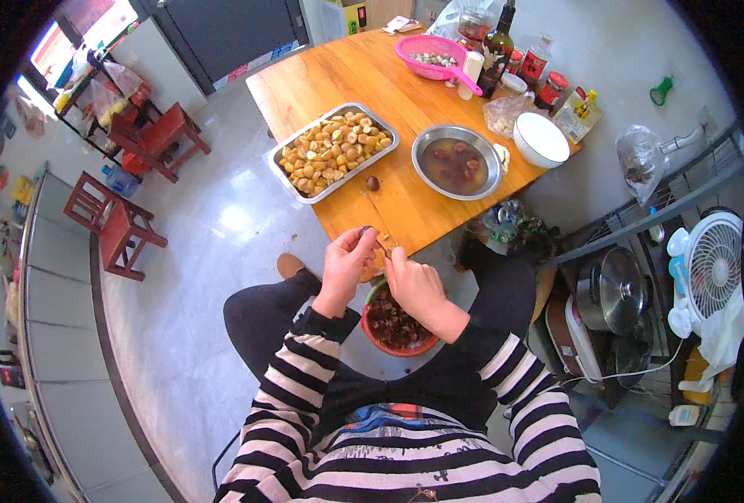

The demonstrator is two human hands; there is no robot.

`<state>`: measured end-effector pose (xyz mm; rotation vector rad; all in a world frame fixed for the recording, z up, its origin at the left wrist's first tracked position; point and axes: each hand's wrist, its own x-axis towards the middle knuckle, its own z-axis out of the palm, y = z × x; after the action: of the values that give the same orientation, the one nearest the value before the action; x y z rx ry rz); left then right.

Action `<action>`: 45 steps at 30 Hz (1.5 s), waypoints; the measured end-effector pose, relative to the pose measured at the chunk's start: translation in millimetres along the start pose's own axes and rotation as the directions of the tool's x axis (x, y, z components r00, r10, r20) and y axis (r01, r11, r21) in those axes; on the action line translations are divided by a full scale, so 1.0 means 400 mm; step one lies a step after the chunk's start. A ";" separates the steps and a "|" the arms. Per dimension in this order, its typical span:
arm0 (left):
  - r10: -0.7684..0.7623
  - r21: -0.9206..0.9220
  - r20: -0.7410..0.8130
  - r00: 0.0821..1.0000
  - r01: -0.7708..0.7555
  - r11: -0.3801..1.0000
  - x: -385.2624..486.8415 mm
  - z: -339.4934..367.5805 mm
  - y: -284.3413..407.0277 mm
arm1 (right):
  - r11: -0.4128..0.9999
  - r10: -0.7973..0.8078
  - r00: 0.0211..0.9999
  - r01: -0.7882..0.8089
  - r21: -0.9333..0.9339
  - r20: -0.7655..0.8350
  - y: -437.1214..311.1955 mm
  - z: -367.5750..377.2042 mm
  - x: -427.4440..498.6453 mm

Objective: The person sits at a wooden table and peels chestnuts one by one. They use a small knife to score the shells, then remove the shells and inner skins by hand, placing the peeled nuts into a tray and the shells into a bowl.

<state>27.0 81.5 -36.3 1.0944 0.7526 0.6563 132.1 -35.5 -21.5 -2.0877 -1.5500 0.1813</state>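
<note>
My left hand [345, 267] pinches a small dark chestnut [365, 231] at the table's near edge. My right hand [417, 289] grips a small thin tool, perhaps a knife, whose tip meets the chestnut; its handle is mostly hidden. Below the hands, between the knees, stands a red basin [403, 349] of dark brown shells. On the wooden table [403, 220], a rectangular metal tray [284, 182] holds many peeled yellow chestnuts [328, 154]. One whole brown chestnut [372, 183] lies beside it. To the right, a round steel bowl [421, 173] holds dark chestnuts in cloudy liquid.
A pink strainer [431, 47], a dark bottle [496, 53], jars and a white bowl [541, 141] stand along the table's right side. Red wooden chairs [117, 229] are at the left. A rack with a lidded pot [620, 292] and a white fan [714, 267] stands at the right.
</note>
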 end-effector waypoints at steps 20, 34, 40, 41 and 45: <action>0.611 0.760 0.196 0.767 -0.512 0.399 -0.009 -0.019 -0.049 | 0.954 0.126 0.932 -0.208 0.217 0.339 0.075 0.015 0.055; 0.654 0.786 0.252 0.713 -0.545 0.292 -0.002 -0.019 -0.053 | 0.981 0.111 0.972 -0.074 -0.180 0.207 0.048 0.080 0.015; 0.628 0.783 0.299 0.719 -0.561 0.268 -0.001 -0.025 -0.042 | 0.931 0.117 0.935 -0.220 0.290 0.334 0.073 0.027 0.061; 0.634 0.781 0.302 0.712 -0.566 0.264 -0.001 -0.026 -0.043 | 0.906 0.096 0.929 -0.230 0.354 0.357 0.072 0.018 0.067; 0.640 0.774 0.304 0.706 -0.574 0.267 0.006 -0.029 -0.050 | 0.613 0.303 0.604 -0.716 0.335 0.737 0.083 -0.012 0.087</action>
<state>21.2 83.2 -58.8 2.3810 0.6848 1.0351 173.9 -11.7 -26.6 -1.9382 -0.8389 1.5420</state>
